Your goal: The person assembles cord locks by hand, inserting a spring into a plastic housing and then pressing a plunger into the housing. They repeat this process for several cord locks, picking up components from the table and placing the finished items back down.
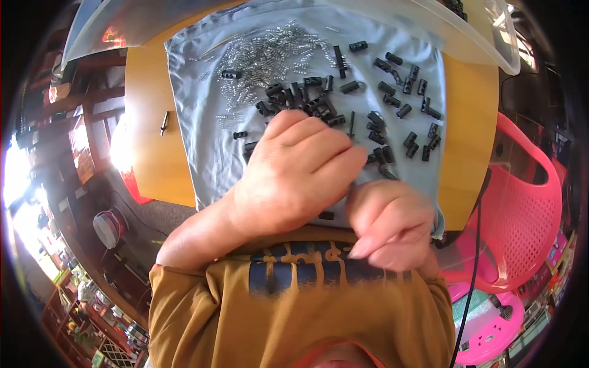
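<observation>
1. Two bare hands are pictured above a pale blue cloth (205,122), by which a wooden table (469,122) is partly covered. The left hand (300,165) is held with its back upward; the right hand (392,224) is set closer to the brown shirt (245,319).

2. A heap of black cylinders (313,104) is spread just beyond the left hand's knuckles, away from the body, with the right hand placed farther off. One short cylinder (335,121) is laid there almost crosswise, its right end tipped slightly away; beside it, a slim black rod (352,124) is aligned roughly toward the body.

3. The left fingers are curled under (whether anything is pinched there cannot be told). The right thumb and fingers are bunched together, though what may be gripped between them is hidden or blurred.

4. The cylinders are seen as dark, stubby and round-sided, some marked with small openings. More are scattered across the cloth's right side, and one dark piece (326,216) is glimpsed between left hand and shirt.

5. Silvery coil springs (270,58) are massed beyond the heap, toward the left.
</observation>
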A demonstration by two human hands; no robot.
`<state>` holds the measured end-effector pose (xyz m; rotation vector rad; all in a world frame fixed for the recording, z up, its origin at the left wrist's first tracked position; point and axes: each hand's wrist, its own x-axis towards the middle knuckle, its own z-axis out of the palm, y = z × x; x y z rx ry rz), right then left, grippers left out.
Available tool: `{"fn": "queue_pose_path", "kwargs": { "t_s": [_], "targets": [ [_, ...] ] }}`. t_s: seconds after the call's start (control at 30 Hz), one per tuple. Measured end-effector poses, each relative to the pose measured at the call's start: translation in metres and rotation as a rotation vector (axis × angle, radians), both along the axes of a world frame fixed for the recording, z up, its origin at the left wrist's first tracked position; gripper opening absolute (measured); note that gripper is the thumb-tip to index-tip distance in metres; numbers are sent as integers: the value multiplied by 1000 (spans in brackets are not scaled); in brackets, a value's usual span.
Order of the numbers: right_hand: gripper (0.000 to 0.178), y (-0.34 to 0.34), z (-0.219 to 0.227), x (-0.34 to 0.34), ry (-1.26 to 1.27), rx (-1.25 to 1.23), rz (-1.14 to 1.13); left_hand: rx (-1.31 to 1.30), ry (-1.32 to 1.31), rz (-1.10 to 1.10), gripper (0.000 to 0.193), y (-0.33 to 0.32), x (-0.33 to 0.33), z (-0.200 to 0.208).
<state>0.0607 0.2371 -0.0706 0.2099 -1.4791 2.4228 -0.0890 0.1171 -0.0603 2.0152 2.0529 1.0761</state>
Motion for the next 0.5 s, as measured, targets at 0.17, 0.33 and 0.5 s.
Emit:
{"fn": "queue_pose_path", "kwargs": {
  "t_s": [0.17, 0.33, 0.5],
  "targets": [
    [28, -6, 8, -6, -114, 577, -433, -181, -593, 153, 27, -36, 4, 22],
    [37, -17, -2, -21, 10, 822, -475, -413, -1368, 288, 23, -46, 3, 29],
    [35, -17, 1, -18, -68, 780, -446, -312, -1612, 317, 24, -48, 7, 30]
  ]
}}
